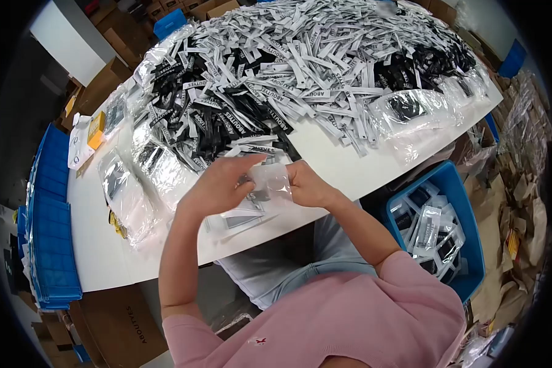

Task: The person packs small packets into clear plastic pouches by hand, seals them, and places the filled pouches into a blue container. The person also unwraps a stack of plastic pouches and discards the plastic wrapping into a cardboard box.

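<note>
Between my two hands, above the front edge of the white table (343,172), is a clear plastic bag (271,179). My right hand (308,185) pinches the bag's right side. My left hand (219,187) is at its left side with fingers curled round that edge; part of the fingers is hidden behind the plastic. Below the bag, flat printed packets (244,211) lie on the table. Just beyond my hands is the heap of black packets (227,122) with white labels, next to a large pile of white printed strips (313,73).
A blue bin (472,245) of filled clear packets stands at the right, below the table. Bundles of clear bags (126,190) lie at the left, near a yellow box (96,130). Stacked blue trays (54,245) stand beyond the left edge. Brown paper (521,202) is at far right.
</note>
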Demonstrator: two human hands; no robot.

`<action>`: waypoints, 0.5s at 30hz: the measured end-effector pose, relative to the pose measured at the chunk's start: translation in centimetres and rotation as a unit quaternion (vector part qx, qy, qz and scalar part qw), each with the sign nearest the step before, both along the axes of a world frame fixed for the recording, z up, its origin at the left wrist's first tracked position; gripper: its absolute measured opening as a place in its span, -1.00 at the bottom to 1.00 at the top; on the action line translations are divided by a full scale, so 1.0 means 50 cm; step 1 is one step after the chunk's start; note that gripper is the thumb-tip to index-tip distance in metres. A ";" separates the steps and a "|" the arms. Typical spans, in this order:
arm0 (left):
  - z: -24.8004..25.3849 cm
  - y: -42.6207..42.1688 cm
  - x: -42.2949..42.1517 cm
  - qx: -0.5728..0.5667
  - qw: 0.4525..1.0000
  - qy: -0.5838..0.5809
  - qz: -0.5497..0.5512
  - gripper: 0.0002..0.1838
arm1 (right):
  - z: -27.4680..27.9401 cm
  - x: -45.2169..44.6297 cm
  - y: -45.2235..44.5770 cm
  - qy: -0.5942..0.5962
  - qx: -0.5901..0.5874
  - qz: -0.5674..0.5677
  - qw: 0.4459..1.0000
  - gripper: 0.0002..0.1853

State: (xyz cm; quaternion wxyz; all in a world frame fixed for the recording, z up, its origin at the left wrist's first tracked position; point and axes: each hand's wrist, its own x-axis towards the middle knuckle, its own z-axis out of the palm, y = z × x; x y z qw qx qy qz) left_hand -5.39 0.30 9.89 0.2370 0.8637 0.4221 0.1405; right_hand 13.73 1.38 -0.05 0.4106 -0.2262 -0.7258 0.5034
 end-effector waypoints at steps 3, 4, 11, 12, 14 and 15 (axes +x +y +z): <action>0.015 0.019 -0.008 -0.181 0.980 -0.012 0.078 -0.81 | 0.016 0.016 0.004 -0.069 -0.150 0.023 0.986 -0.82; 0.010 0.019 -0.010 -0.211 0.972 -0.057 0.086 -0.89 | 0.013 0.017 0.004 -0.020 -0.164 0.048 0.985 -0.81; -0.064 0.003 -0.003 -0.231 0.952 -0.129 0.157 -0.90 | 0.021 0.028 -0.012 -0.020 -0.204 0.008 0.979 -0.72; -0.072 -0.002 0.003 -0.220 0.953 -0.149 0.144 -0.90 | 0.033 0.027 -0.015 -0.066 -0.157 0.002 0.985 -0.74; -0.095 -0.017 0.017 -0.206 0.941 -0.218 0.158 -0.84 | 0.037 0.027 -0.018 -0.112 -0.110 -0.005 0.988 -0.76; -0.109 -0.022 0.017 -0.207 0.940 -0.218 0.158 -0.84 | 0.033 0.027 -0.022 -0.124 -0.071 -0.014 0.990 -0.76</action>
